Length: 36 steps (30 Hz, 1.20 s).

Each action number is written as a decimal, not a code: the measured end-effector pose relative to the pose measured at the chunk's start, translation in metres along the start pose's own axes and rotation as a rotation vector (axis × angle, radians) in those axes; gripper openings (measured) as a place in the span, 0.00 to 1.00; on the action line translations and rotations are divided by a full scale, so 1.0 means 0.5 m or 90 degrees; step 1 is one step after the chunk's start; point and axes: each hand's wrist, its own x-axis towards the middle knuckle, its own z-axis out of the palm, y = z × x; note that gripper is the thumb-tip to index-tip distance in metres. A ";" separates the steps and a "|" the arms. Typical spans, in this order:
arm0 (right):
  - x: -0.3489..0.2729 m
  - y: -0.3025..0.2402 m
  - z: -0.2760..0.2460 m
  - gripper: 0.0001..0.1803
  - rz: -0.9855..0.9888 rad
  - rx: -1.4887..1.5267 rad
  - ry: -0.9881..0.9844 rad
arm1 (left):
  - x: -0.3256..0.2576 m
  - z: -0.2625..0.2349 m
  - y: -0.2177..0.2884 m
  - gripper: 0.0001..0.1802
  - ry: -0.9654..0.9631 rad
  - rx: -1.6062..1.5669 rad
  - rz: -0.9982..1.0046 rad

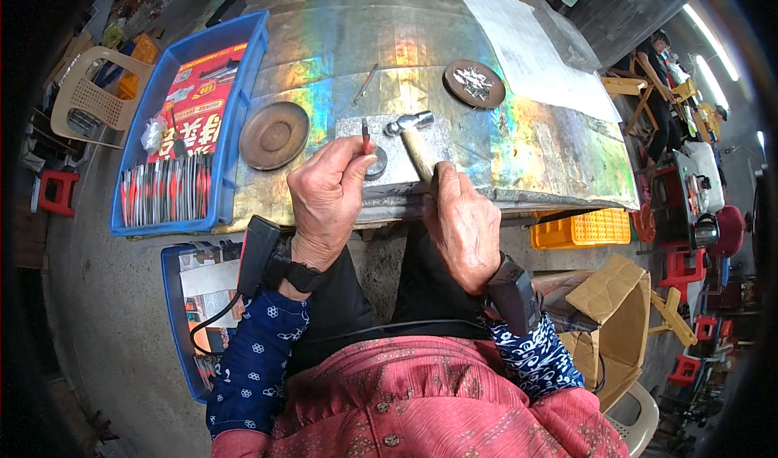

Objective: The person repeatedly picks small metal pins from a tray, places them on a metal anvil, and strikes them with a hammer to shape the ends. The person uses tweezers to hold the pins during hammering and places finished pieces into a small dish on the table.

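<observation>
My right hand [463, 229] is closed around the wooden handle of a small hammer [419, 156]. The metal hammer head lies over a pale speckled slab [350, 126] at the table's near edge. Between the thumb and forefinger of my left hand [327, 194] stands a thin dark piece with some red at its lower part [365, 137]; its exact kind does not show. A small round dark block [377, 166] rests on the slab, just beside my left thumb. Beyond the slab lies a slim pointed rod [365, 84].
A brown dish [275, 136] sits left of the slab; another dish [455, 92], farther right, holds small white pieces. On the left, a blue crate [228, 186] contains a row of thin red-and-grey items. White sheeting [519, 44] covers the far right. A cardboard box [624, 328] stands below, at right.
</observation>
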 end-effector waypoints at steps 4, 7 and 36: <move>0.014 0.010 -0.023 0.21 -0.094 -0.131 0.164 | 0.001 -0.001 0.001 0.08 0.005 -0.003 -0.004; 0.017 0.018 -0.078 0.17 -0.088 0.083 0.174 | 0.000 0.002 0.002 0.08 0.016 -0.012 0.001; 0.000 -0.060 -0.249 0.15 -0.241 0.204 0.057 | -0.003 0.003 -0.009 0.08 0.026 0.005 -0.001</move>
